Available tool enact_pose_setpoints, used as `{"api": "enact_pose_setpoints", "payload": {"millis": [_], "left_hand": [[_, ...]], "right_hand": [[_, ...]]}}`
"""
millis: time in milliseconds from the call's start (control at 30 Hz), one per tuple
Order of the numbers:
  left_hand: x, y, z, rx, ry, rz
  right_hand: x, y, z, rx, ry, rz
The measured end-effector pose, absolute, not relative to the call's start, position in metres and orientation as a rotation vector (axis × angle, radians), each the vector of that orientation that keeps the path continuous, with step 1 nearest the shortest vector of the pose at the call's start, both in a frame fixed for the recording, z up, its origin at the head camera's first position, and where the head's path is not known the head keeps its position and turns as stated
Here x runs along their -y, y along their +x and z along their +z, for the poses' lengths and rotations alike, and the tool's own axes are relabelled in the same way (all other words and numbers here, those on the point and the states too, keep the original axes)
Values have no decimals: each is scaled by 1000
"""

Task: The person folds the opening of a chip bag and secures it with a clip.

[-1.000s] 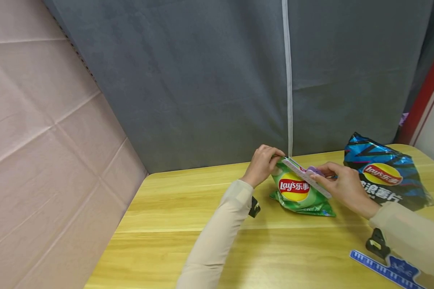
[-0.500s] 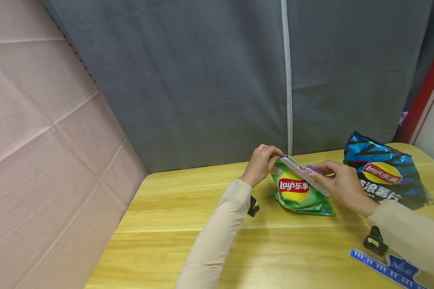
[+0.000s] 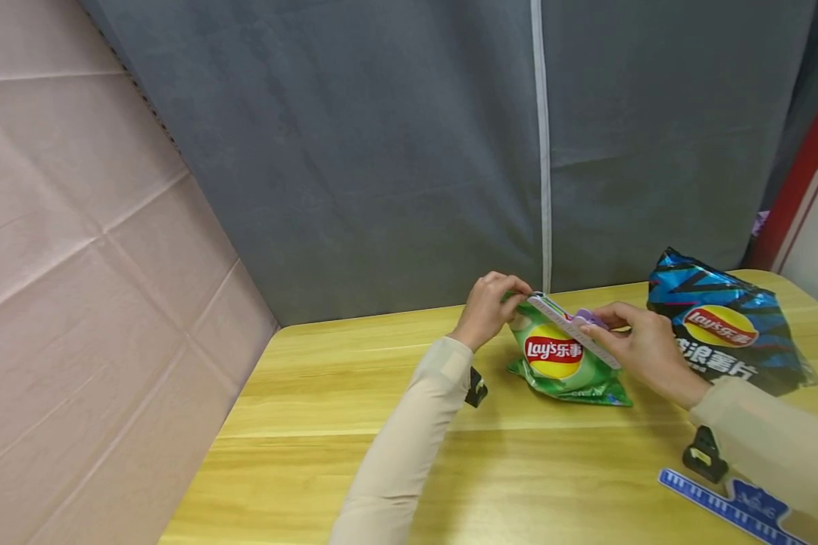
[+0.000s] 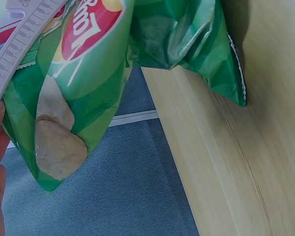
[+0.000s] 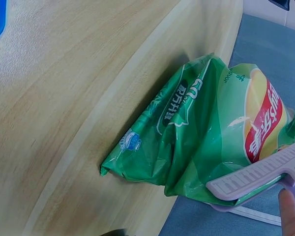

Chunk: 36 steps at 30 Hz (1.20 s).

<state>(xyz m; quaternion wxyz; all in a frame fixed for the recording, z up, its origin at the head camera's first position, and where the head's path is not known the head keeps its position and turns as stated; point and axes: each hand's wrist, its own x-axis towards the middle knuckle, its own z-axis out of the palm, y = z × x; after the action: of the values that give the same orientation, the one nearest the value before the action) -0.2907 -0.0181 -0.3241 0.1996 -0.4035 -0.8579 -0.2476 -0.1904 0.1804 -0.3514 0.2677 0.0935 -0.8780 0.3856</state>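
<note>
A green Lay's chip bag [image 3: 552, 352] sits on the table, its folded top edge inside a long lilac bag clip [image 3: 596, 350] with a piano-key pattern. My right hand [image 3: 647, 348] pinches the clip's purple handle between thumb and fingers. At the clip's far left end, my left hand [image 3: 485, 306] pinches the bag's top corner. The left wrist view has the left fingertips right at the end of the lilac clip [image 4: 19, 49]. Seen from the right wrist, the clip [image 5: 250, 174] lies across the bag [image 5: 196, 123], with one finger on its handle.
A blue and black Lay's bag [image 3: 722, 325] stands to the right, beyond the right hand. A blue bag clip [image 3: 729, 503] with piano keys lies near the front right, partly under the right sleeve. A grey curtain [image 3: 382, 166] hangs behind the wooden table [image 3: 300, 424].
Both hands and the lilac clip have shifted very slightly to the left. The holds look the same, and the green bag stays in place.
</note>
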Motion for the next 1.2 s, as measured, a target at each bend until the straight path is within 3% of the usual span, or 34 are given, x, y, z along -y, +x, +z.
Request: {"api": "enact_pose_setpoints", "payload": {"millis": [1200], "left_hand": [[19,-288,-322,2445,-1151,-665]], "right_hand": [[-180,-191,-357,2301,248,1050]]}}
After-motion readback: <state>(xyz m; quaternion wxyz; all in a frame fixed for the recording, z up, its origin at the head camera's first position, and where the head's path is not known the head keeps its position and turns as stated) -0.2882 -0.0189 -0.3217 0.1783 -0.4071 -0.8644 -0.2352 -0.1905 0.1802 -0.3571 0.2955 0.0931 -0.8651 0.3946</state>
